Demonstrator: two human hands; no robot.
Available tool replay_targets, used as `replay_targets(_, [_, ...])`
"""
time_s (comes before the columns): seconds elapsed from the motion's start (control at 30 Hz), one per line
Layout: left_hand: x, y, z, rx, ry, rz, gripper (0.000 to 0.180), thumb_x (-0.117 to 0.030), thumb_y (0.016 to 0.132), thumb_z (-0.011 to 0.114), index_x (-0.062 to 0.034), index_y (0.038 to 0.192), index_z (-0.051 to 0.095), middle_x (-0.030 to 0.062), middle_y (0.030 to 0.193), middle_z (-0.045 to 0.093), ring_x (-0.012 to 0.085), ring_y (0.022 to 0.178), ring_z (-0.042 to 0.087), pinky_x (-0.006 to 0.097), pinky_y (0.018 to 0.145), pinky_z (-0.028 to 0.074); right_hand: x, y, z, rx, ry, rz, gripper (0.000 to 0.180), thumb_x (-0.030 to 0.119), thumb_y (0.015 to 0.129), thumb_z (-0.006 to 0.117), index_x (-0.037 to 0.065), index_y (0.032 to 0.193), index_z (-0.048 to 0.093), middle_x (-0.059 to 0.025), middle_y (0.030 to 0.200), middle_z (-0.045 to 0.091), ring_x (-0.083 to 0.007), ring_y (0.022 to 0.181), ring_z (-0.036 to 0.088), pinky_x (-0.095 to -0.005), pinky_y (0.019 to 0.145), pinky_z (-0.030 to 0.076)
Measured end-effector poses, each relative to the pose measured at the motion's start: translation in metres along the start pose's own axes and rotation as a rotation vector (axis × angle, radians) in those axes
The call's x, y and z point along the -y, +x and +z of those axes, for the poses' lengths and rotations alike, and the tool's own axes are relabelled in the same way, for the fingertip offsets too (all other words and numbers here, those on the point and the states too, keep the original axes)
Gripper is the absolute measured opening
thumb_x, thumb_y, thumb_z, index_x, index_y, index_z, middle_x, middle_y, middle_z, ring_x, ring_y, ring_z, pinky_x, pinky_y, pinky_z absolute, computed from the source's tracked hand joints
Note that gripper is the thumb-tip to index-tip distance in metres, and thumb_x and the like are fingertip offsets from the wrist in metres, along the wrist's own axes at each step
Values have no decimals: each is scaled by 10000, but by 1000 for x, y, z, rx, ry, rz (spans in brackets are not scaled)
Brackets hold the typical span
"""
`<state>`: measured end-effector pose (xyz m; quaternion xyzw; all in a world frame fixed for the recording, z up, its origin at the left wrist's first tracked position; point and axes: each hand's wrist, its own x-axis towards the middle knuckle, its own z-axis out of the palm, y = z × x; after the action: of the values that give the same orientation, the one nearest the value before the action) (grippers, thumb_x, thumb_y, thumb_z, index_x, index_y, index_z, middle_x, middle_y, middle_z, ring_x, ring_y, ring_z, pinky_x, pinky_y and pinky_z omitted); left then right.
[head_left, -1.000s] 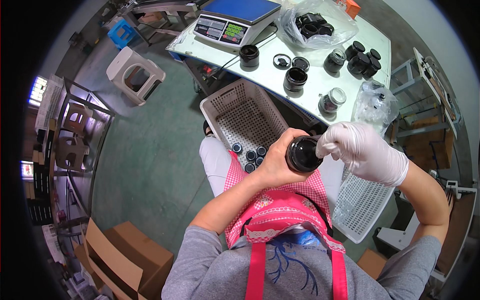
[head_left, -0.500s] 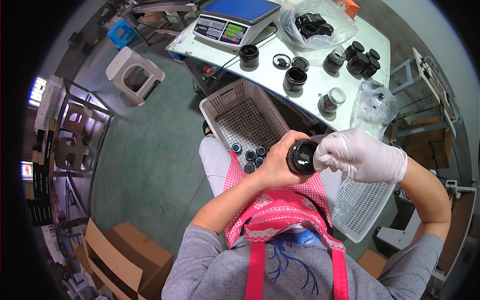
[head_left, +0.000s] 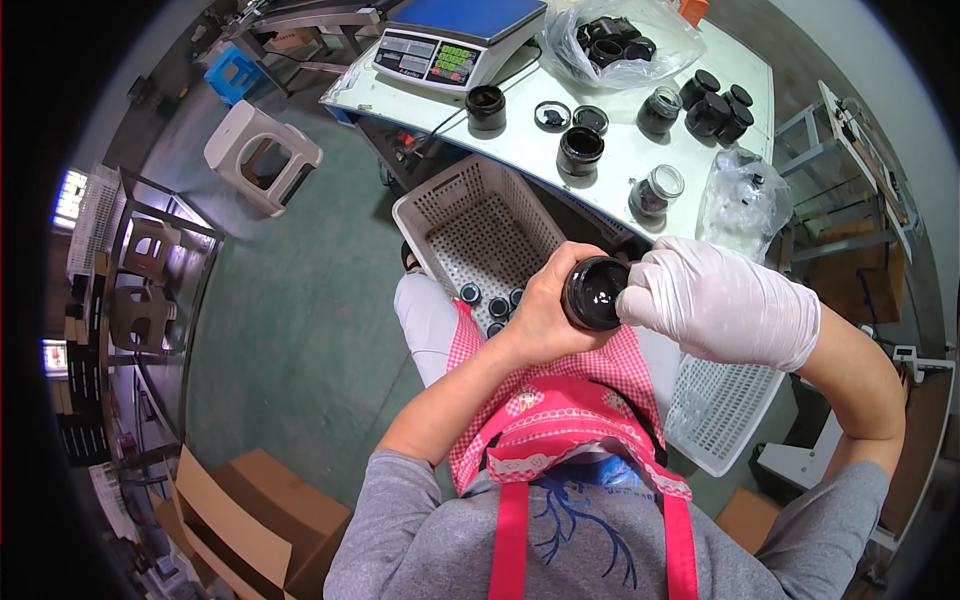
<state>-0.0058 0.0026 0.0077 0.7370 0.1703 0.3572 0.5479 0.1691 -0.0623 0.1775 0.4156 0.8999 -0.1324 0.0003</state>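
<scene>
A dark round jar (head_left: 594, 293) is held over the lap in the bare left hand (head_left: 545, 312), its glossy black opening turned upward. The white-gloved right hand (head_left: 722, 303) is pressed against the jar's right side, fingers curled at its rim. Just behind the hands a white perforated basket (head_left: 470, 215) is seen — a few small dark caps (head_left: 492, 303) lie in it. Farther back, on the desk (head_left: 620, 160), more dark jars (head_left: 580, 150) are set beside a weighing scale (head_left: 455, 40) — two clear bags (head_left: 740, 200) are also placed there.
</scene>
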Motion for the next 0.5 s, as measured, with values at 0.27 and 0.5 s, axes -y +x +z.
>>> replay_targets(0.27, [11, -7, 9, 36, -64, -21, 684, -139, 667, 914, -91, 1245, 552, 104, 1123, 640, 217, 1036, 656, 340, 896, 526, -5, -6, 9, -103, 471, 176, 36, 11, 907, 575, 36, 928, 588, -131, 794, 636, -299, 730, 662, -366, 685, 542])
replay_targets(0.5, [11, -7, 7, 17, -118, -13, 669, -130, 666, 906, -72, 1232, 553, 100, 1130, 637, 227, 1039, 665, 346, 901, 526, -5, -1, 17, -220, 648, 327, 40, 22, 929, 612, 47, 930, 580, -86, 828, 643, -213, 703, 638, -331, 658, 505])
